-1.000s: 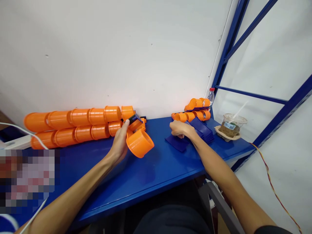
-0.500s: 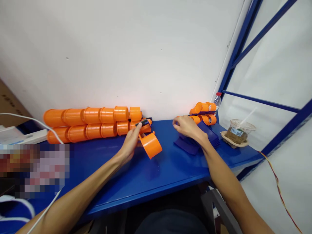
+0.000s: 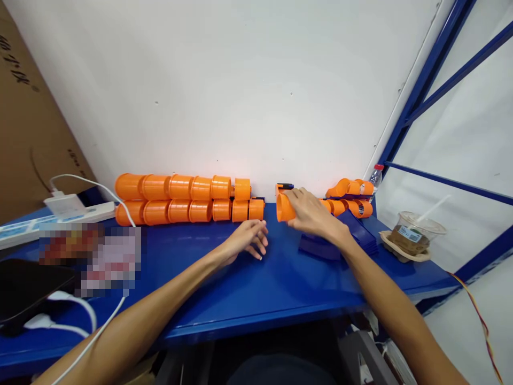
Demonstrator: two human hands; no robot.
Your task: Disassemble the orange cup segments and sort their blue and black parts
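My right hand (image 3: 312, 214) is closed around an orange plastic cup (image 3: 285, 207), whose open mouth faces left. A dark bar (image 3: 285, 186) shows just above that cup. My left hand (image 3: 247, 239) hovers over the blue table with its fingers loosely apart and nothing in them. It is close to the right end of the lower row of orange cups (image 3: 200, 211), which lie on their sides, with an upper row (image 3: 181, 187) behind or on top. Under my right forearm lies a stack of dark blue sheets (image 3: 358, 235).
More orange cups (image 3: 348, 187) lie at the right by the wall, near a red-capped bottle (image 3: 375, 176). A drink cup with a straw (image 3: 414, 232) stands in a holder at the right edge. A power strip (image 3: 92, 213), white cables and a black device (image 3: 36, 289) occupy the left.
My left hand has let go of its orange cup; the lower left row shows another at its right end. My right hand now grips a cup and has moved left. The view has turned left.
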